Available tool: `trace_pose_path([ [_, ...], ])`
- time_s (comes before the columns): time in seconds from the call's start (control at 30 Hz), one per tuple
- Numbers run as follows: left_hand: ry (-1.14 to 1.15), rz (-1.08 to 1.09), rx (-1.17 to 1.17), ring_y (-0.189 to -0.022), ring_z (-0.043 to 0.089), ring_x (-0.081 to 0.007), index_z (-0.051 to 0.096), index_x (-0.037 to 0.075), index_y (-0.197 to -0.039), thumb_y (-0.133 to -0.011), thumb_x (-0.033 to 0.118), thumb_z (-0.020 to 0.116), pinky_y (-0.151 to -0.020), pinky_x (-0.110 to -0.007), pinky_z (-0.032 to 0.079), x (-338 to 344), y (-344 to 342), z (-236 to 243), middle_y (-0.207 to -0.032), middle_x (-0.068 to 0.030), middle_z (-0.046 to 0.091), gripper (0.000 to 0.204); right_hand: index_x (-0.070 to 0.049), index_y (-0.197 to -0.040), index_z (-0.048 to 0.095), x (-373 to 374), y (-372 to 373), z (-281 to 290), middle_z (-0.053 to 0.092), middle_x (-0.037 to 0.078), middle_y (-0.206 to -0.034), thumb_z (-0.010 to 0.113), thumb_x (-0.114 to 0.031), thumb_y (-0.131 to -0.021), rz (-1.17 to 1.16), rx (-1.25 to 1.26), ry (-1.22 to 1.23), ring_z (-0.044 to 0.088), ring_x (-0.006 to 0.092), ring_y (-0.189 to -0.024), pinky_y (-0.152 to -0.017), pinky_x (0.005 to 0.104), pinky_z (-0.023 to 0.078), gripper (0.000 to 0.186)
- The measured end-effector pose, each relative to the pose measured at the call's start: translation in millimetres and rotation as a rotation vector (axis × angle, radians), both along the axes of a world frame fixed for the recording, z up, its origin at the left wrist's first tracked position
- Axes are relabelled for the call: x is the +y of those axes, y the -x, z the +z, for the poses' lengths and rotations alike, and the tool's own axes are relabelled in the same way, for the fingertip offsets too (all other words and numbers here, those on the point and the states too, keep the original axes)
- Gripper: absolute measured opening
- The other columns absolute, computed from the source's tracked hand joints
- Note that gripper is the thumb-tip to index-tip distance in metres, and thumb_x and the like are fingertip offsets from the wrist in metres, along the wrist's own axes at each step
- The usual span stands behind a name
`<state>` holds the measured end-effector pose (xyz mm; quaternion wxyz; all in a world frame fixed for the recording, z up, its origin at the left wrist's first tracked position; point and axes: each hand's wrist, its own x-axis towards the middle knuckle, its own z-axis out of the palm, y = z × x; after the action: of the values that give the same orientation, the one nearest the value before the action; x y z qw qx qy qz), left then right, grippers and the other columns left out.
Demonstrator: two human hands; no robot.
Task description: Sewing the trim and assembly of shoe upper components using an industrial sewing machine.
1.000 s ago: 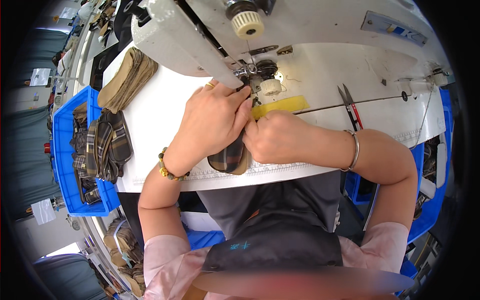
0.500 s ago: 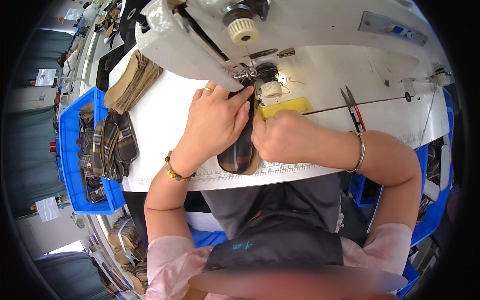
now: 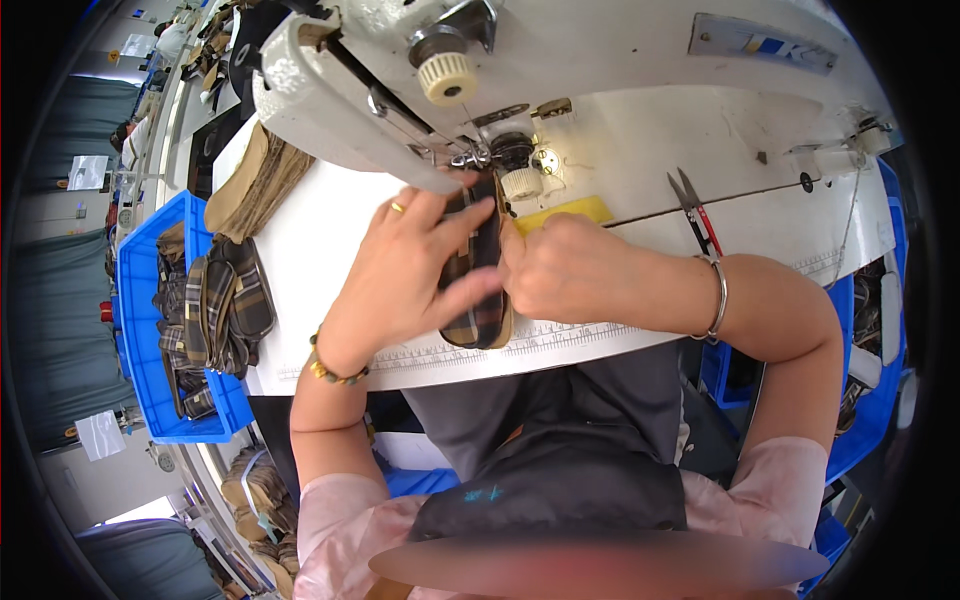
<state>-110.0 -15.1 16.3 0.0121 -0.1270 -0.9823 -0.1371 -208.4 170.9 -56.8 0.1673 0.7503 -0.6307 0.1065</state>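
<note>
A dark plaid, sole-shaped fabric piece (image 3: 470, 327) with a tan layer along its right edge lies lengthwise below the presser foot (image 3: 470, 158) of a white sewing machine (image 3: 600, 45). Over its left side my left hand (image 3: 395, 270) is spread, fingertips on the plaid and the thumb reaching across it, slightly blurred. My right hand (image 3: 565, 270) is curled, its thumb and forefinger pinching the piece's right edge. The far end of the piece is partly hidden by my left fingers and the machine head.
Beyond my right hand lies a yellow strip (image 3: 580, 210), with red-handled thread snips (image 3: 697, 212) to its right. Tan sole pieces (image 3: 255, 185) are stacked at the left. A blue crate (image 3: 150, 385) of plaid pieces stands at the table's left edge. A printed ruler runs along the front edge.
My left hand has opened out, its fingers and thumb spreading as it slid left and nearer, baring more plaid. The right hand keeps its pinch. The whole view has shifted slightly.
</note>
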Motion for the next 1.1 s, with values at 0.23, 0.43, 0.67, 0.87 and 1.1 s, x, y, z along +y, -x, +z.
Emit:
trace_pose_path([
  [0.23,0.097,-0.089,-0.228,-0.135,0.049,-0.0383,0.052,-0.003,-0.137,-0.058,0.016,0.076,-0.102,-0.043,0.050,13,-26,2,-0.147,-0.0171,0.050,0.085,0.004,-0.074,0.070,12,-27,6,0.069,0.035,-0.094,0.064,-0.019,-0.069,-0.031,0.115,0.046,0.056,0.0158,-0.049,-0.043,0.0263,0.040,0.024],
  [0.43,0.187,-0.092,0.005,-0.118,0.061,-0.0314,0.061,-0.002,-0.127,-0.066,0.009,0.070,-0.082,-0.035,0.058,13,-27,-16,-0.134,-0.0128,0.060,0.062,0.003,-0.070,0.067,15,-31,8,0.070,0.033,-0.088,0.063,-0.017,-0.067,0.016,0.148,0.114,0.052,0.0144,-0.048,-0.043,0.0257,0.036,0.021],
  [0.67,0.241,-0.019,0.052,-0.089,0.062,-0.0224,0.065,-0.005,-0.115,-0.074,0.012,0.066,-0.066,-0.030,0.057,30,-28,-17,-0.126,-0.0132,0.062,0.045,0.004,-0.073,0.069,13,-32,3,0.071,0.030,-0.084,0.062,-0.017,-0.064,0.050,0.168,0.167,0.053,0.0147,-0.049,-0.044,0.0255,0.036,0.024],
  [0.87,0.123,0.076,0.025,-0.082,0.067,-0.0275,0.067,0.000,-0.115,-0.076,0.008,0.069,-0.066,-0.035,0.058,34,-26,-17,-0.123,-0.0107,0.066,0.040,0.006,-0.077,0.069,13,-32,3,0.071,0.029,-0.083,0.061,-0.018,-0.062,0.075,0.134,0.135,0.054,0.0154,-0.050,-0.045,0.0260,0.037,0.029],
  [1.1,0.050,0.133,0.106,-0.081,0.068,-0.0267,0.071,0.001,-0.107,-0.079,0.008,0.069,-0.067,-0.035,0.058,32,-19,-25,-0.115,-0.0098,0.070,0.029,0.006,-0.077,0.069,10,-29,2,0.070,0.030,-0.085,0.061,-0.018,-0.063,0.029,0.102,0.097,0.054,0.0160,-0.050,-0.045,0.0265,0.038,0.029],
])
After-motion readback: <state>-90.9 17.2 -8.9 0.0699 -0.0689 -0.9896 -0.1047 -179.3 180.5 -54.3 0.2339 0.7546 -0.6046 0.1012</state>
